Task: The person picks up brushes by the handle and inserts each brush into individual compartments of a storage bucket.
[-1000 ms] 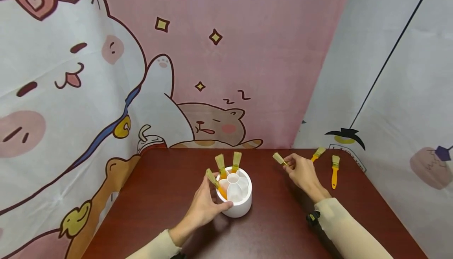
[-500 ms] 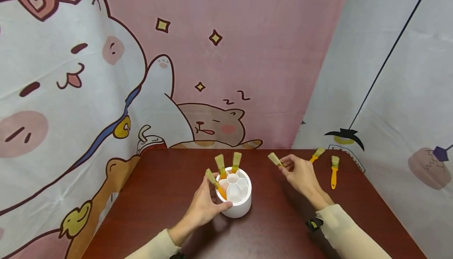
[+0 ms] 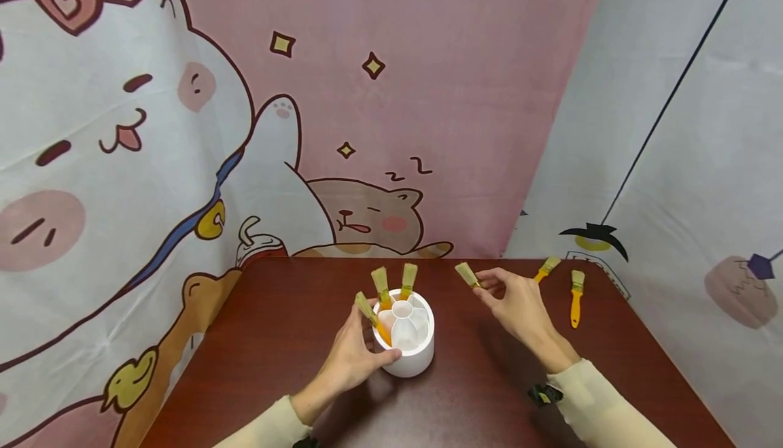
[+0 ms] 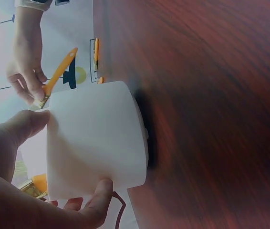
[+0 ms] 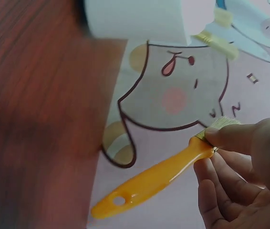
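Observation:
A white round holder [image 3: 404, 364] with several compartments stands on the table, and three paintbrushes lean in its left and back compartments, bristles up. My left hand [image 3: 350, 359] grips the holder's left side, thumb at the front near the rim. In my right hand [image 3: 520, 305] a paintbrush [image 3: 467, 275] is pinched near its ferrule, held above the table to the right of the holder. Its yellow handle [image 5: 149, 183] hangs down with a hole at the end, seen in the right wrist view; the bristles point up.
Two more paintbrushes lie at the right: one [image 3: 576, 298] near the table's right side, another [image 3: 547, 268] at the back edge, partly behind my right hand. A printed cloth [image 3: 465, 108] hangs behind the dark red table [image 3: 293, 325].
My right hand has carried its paintbrush a little left, toward the holder, and the brush tilts slightly differently. The left hand and the holder have stayed put.

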A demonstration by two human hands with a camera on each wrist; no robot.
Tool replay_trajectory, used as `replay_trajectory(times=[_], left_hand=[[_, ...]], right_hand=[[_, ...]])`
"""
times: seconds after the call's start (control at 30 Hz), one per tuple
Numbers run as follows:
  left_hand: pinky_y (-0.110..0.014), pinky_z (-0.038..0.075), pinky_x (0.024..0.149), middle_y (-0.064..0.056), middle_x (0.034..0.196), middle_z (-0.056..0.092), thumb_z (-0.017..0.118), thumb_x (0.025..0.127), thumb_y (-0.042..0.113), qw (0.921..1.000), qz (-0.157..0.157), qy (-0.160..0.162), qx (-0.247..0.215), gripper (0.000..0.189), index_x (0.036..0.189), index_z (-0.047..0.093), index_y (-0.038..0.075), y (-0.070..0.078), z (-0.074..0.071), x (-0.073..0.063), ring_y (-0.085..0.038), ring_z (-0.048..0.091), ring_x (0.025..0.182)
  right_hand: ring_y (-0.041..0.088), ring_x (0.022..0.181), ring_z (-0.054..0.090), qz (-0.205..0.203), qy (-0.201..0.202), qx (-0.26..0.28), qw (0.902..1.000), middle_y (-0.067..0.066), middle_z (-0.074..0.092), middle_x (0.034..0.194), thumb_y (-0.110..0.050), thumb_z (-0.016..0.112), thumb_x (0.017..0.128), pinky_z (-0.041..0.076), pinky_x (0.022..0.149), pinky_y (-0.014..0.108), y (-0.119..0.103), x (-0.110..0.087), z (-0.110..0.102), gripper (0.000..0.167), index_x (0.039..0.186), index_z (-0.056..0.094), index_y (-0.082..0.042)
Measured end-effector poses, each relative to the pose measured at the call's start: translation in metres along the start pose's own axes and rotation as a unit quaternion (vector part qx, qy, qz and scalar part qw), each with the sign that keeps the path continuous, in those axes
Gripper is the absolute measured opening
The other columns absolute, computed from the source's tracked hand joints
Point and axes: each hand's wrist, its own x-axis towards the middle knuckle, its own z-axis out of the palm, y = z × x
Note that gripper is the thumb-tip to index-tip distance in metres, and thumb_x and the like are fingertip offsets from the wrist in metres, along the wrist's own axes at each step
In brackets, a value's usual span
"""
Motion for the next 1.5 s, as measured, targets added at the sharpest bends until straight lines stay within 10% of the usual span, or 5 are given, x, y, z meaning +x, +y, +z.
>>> replay_trajectory(times=[0.87,1.5], left_hand=[[-0.039,0.071,0.095,-0.022,0.151,0.072,0.108,0.082,0.015,0.9998,0.005,-0.006,-0.019,0.099,0.162,0.049,0.012,-0.001,-0.002,0.0,-0.035,0.083,0.123],[-0.043,0.072,0.097,-0.024,0.155,0.07,0.107,0.084,0.013,0.9995,0.011,-0.013,-0.028,0.099,0.163,0.048,0.012,-0.003,-0.003,0.0,-0.041,0.081,0.128]], right_hand=[[0.0,0.077,0.075,-0.024,-0.023,0.066,0.9973,-0.01,0.085,0.093,-0.014,0.099,0.095,0.063,0.071,0.023,-0.067,-0.011,-0.024,0.02,0.108,0.086,-0.02],[0.0,0.082,0.078,-0.121,-0.021,0.141,0.9825,-0.017,0.085,0.096,-0.011,0.102,0.09,0.064,0.075,0.019,-0.098,-0.015,-0.027,0.029,0.107,0.085,-0.027]])
